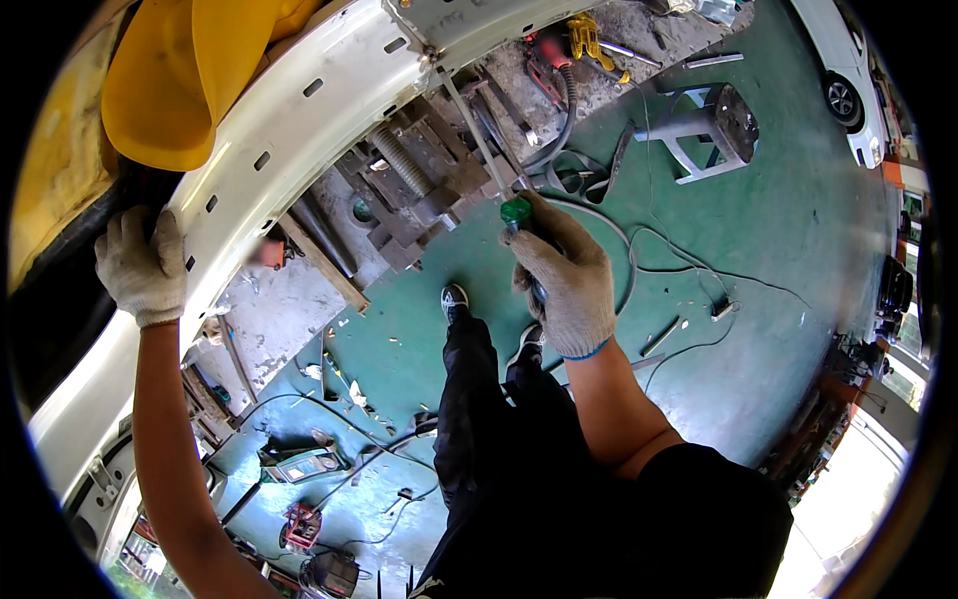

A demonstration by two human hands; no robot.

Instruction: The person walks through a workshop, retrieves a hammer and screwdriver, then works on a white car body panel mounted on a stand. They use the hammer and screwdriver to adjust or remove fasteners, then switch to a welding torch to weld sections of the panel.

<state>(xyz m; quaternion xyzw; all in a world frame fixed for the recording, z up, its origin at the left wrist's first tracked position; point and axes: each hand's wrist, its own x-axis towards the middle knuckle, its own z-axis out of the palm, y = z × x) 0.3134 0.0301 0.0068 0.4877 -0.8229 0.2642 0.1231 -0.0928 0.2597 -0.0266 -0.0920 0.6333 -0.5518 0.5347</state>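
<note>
My right hand [571,275], in a knit work glove, is closed around a screwdriver [516,212] with a green handle. Its long thin shaft points up and left, and the tip is at a brownish spot on the white car body frame [329,110]. Whether the tip touches the metal I cannot tell. On the left, my gloved left hand [143,268] grips the edge of that frame, fingers bent over it beside a dark opening. A yellow curved panel [190,80] sits above this hand.
Below the frame stands heavy steel clamping gear [409,175] with a threaded rod. A yellow power tool [587,40] lies beyond it. A grey plastic stool [714,125] stands right. Hoses and cables [689,262] cross the green floor. A white car [843,80] is at far right.
</note>
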